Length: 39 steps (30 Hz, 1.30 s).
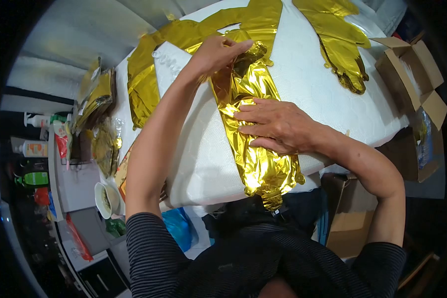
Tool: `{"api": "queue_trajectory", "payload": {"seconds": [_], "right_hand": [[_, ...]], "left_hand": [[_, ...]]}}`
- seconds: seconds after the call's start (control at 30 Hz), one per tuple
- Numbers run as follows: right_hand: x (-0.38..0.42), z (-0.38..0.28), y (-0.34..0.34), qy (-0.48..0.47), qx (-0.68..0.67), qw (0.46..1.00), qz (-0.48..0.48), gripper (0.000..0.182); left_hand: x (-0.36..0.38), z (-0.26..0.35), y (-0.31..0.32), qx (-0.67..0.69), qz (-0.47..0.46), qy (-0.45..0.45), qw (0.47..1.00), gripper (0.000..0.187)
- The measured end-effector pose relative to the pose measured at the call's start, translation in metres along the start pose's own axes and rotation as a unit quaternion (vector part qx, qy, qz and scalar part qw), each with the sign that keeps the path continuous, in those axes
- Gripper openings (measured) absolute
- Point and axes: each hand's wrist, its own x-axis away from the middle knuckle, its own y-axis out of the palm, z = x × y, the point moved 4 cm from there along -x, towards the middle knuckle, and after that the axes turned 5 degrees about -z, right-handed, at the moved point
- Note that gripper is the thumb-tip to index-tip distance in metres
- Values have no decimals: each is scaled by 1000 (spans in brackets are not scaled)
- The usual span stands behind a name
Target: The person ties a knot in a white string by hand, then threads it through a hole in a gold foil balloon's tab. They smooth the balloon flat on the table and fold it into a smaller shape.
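A shiny gold foil balloon [256, 166], flat and creased, lies lengthwise on the white-covered table [198, 159], its near end hanging slightly over the front edge. At its far end my left hand [218, 55] is closed, thumb and fingers pinching the crumpled, folded-over foil. Lower down, my right hand [278, 125] rests flat on the balloon with its fingers spread. Beyond my left hand lies a large curved gold foil balloon [144, 74]. Another gold foil balloon [335, 37] is spread at the far right.
Open cardboard boxes [407, 74] stand beside the table on the right. On the left are stacked packets of gold foil [97, 94], a white bowl [107, 200] and a shelf with bottles [35, 149]. A curled white ribbon [167, 63] lies near the large balloon.
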Motion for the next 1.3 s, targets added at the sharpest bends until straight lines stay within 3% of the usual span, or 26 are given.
{"api": "queue_trajectory", "payload": {"seconds": [0.1,0.2,0.33,0.47,0.53,0.67,0.87,0.93,1.07,1.13,1.27,1.3], "right_hand": [[0,-1,-2,1,1,1000,-1,31],[0,0,-1,2,-5,1000,2,30],[1,1,0,-1,-6,1000,15,30],[1,-1,-2,4,-1,1000,9,30],[0,-1,-2,7,-3,1000,3,30],[1,0,-1,13,-1,1000,3,30],[0,0,0,8,3,1000,-4,31],[0,-1,-1,15,10,1000,-6,31],[1,-1,-1,16,7,1000,-5,31],[0,-1,-1,18,7,1000,-9,31],[0,0,1,20,2,1000,-6,30],[0,0,0,15,4,1000,-4,30]], "left_hand": [[-18,6,2,-29,7,47,998,40],[-34,-1,2,-11,-40,39,998,29],[-31,-5,-10,24,-15,27,999,18],[-40,-20,-21,68,-1,22,997,18],[-42,-19,-21,-28,-23,29,999,26],[-27,-10,-19,0,-12,25,1000,36],[-8,-7,-10,16,-102,40,994,49],[-7,-9,-8,-6,-54,31,998,44],[-11,-5,-4,-23,-56,21,998,38],[-14,-4,-6,-72,14,26,997,34],[-32,-14,-6,-93,31,40,994,37],[-35,-18,-9,-131,70,42,988,32]]}}
